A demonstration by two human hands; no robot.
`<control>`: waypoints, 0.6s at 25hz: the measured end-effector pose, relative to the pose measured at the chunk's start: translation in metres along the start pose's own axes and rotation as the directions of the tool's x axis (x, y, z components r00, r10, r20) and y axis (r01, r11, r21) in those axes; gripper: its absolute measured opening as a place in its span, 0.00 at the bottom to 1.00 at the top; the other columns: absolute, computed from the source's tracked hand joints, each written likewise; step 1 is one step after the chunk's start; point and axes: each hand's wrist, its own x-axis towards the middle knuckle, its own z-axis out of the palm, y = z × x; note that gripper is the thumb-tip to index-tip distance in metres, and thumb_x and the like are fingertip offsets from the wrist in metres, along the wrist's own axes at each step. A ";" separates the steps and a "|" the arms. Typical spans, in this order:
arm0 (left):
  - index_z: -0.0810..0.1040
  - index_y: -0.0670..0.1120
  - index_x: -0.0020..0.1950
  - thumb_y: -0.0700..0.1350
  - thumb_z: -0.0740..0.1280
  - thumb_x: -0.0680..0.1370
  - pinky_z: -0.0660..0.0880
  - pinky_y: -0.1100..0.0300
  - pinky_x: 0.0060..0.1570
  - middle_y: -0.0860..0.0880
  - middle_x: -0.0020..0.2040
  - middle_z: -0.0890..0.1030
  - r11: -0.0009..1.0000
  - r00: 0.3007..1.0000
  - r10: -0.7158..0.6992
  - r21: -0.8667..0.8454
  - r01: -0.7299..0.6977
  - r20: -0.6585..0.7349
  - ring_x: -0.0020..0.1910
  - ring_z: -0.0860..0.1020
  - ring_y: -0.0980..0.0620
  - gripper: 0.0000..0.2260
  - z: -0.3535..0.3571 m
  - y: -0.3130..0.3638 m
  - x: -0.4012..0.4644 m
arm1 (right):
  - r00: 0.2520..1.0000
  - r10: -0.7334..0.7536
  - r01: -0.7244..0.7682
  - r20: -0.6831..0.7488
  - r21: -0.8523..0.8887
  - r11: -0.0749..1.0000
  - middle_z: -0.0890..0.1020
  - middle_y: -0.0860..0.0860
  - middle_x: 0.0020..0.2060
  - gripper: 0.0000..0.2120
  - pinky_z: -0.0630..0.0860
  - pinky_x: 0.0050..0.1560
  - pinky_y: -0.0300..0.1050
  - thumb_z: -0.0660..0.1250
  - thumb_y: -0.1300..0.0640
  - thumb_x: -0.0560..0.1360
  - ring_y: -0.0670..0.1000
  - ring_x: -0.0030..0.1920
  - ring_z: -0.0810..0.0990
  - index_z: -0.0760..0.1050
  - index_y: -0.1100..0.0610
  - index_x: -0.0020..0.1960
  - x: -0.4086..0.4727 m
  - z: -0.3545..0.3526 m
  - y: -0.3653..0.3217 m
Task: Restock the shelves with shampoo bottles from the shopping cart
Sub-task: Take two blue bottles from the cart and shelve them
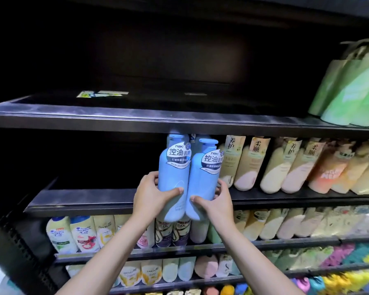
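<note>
- two light blue shampoo bottles held side by side, touching, in front of the edge of the second shelf [94, 202]; their pump tops reach up to the underside of the shelf above.
- left bottle [173, 179] and right bottle [202, 184] carry the same white collar label: "nak" in small letters, large characters "控油去屑" beneath, then a dark band of smaller print too fine to read.
- bodies are smooth, rounded, pale blue; the right one shows a flat blue pump head.
- left hand [151, 193] is wrapped round the lower half of the left bottle, thumb across its front, fingers behind.
- right hand [217, 201] is closed round the right bottle the same way, thumb on the front.
- behind them on that shelf, more blue bottles, partly hidden.
- just to the right, cream bottles [243, 165] with tags reading "养护" and "柔顺".
- lower shelf: white bottles [73, 235], brand script blurred; "pantene" partly legible nearby.
- top shelf [136, 116] holds green pouches [349, 92] at far right.
</note>
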 end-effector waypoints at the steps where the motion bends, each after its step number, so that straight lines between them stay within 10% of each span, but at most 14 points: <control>1: 0.72 0.55 0.54 0.63 0.74 0.53 0.78 0.50 0.51 0.53 0.52 0.78 1.000 1.000 0.006 0.000 -0.006 0.003 0.48 0.79 0.55 0.33 0.003 0.000 0.005 | 1.000 -0.012 0.012 0.001 -0.003 1.000 0.79 0.44 0.51 0.37 0.78 0.55 0.53 0.79 0.49 0.53 0.48 0.51 0.81 0.67 0.43 0.58 0.004 0.001 -0.001; 15: 0.71 0.43 0.60 0.47 0.81 0.60 0.76 0.51 0.56 0.46 0.55 0.72 0.998 0.996 -0.006 -0.064 0.001 -0.084 0.52 0.76 0.50 0.33 0.049 -0.021 0.050 | 0.998 -0.062 0.062 -0.009 -0.004 0.998 0.78 0.48 0.58 0.39 0.75 0.58 0.42 0.81 0.60 0.59 0.46 0.56 0.78 0.64 0.49 0.63 0.053 0.016 0.019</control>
